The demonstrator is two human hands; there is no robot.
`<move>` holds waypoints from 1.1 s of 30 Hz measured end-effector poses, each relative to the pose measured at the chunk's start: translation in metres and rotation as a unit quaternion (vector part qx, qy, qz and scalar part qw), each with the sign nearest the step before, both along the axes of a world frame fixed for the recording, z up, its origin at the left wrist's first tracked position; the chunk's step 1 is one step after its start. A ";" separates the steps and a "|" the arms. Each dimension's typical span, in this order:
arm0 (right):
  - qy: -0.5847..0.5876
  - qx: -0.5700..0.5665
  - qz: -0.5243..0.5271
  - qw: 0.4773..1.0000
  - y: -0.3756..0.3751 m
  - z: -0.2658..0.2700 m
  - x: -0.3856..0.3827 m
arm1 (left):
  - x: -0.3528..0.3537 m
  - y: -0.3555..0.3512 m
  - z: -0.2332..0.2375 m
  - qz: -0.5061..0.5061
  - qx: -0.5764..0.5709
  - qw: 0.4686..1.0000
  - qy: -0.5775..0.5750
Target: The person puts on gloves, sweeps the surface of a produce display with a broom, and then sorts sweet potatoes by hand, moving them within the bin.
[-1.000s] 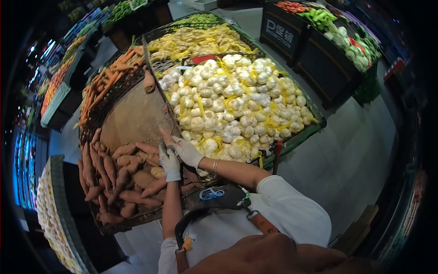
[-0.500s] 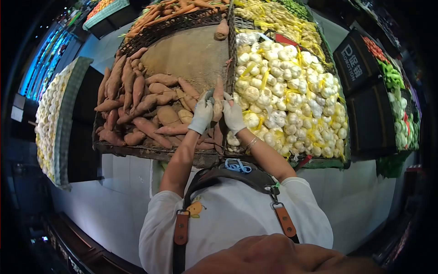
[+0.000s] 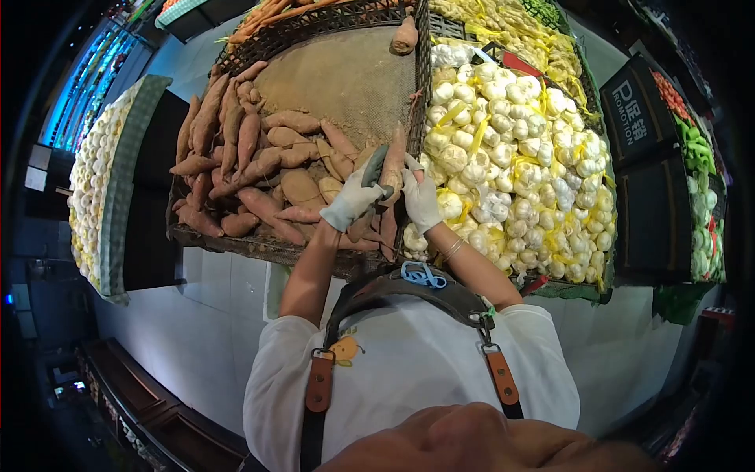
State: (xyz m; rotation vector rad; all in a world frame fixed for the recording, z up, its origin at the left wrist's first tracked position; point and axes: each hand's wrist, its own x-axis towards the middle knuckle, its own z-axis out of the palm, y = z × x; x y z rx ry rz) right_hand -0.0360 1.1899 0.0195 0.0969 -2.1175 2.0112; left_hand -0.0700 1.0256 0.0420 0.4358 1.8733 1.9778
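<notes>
Left of the garlic (image 3: 503, 149), loose tubers (image 3: 299, 187) are crowding. My left fingers (image 3: 377, 164) and right fingers (image 3: 412, 167) are gripping a sweet potato (image 3: 395, 157), its length pointing away.

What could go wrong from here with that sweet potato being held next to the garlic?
The sweet potato, held between the left hand and right hand, could slip from the gloves and bruise. Being right beside the divider, it might tumble onto the garlic bulbs. The loosely stacked sweet potato heap might also shift if something knocked it.
</notes>
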 end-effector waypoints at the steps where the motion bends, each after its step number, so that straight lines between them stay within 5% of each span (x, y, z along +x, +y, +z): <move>1: 0.001 -0.001 0.000 1.000 0.000 -0.002 -0.001 | 0.000 0.001 -0.002 0.005 0.012 1.000 0.000; 11: 0.008 0.011 -0.039 0.999 -0.006 -0.014 -0.005 | -0.010 0.009 -0.024 0.166 -0.023 0.986 0.028; 14: 0.006 -0.123 -0.009 0.992 -0.010 -0.005 0.000 | -0.003 0.000 0.027 0.366 0.084 0.922 -0.096; 16: -0.005 -0.109 0.007 0.994 -0.009 0.000 0.002 | 0.000 -0.033 0.023 0.399 0.043 0.915 -0.026; 20: -0.006 -0.069 0.029 0.997 -0.007 -0.017 -0.002 | 0.042 -0.064 0.016 0.314 -0.100 0.941 -0.079; 22: 0.001 -0.055 0.023 0.998 -0.008 -0.012 0.000 | 0.072 -0.046 0.009 0.238 -0.233 0.942 0.042; 24: 0.019 -0.046 0.016 0.999 -0.007 -0.018 -0.003 | 0.095 -0.024 -0.009 0.153 -0.498 0.808 0.276; 27: 0.020 -0.013 0.019 1.000 -0.005 -0.017 -0.002 | 0.103 -0.006 -0.022 0.144 -0.504 0.829 0.194; 30: -0.005 -0.089 0.027 0.996 -0.008 -0.016 -0.004 | 0.098 -0.013 -0.018 0.155 -0.452 0.873 0.094; 32: -0.057 -0.177 0.048 0.981 -0.005 -0.006 -0.005 | 0.080 -0.039 -0.070 0.230 -0.114 0.966 -0.040; 33: -0.085 -0.221 0.060 0.970 -0.003 0.001 -0.002 | 0.074 -0.048 -0.061 0.253 0.064 0.959 -0.108</move>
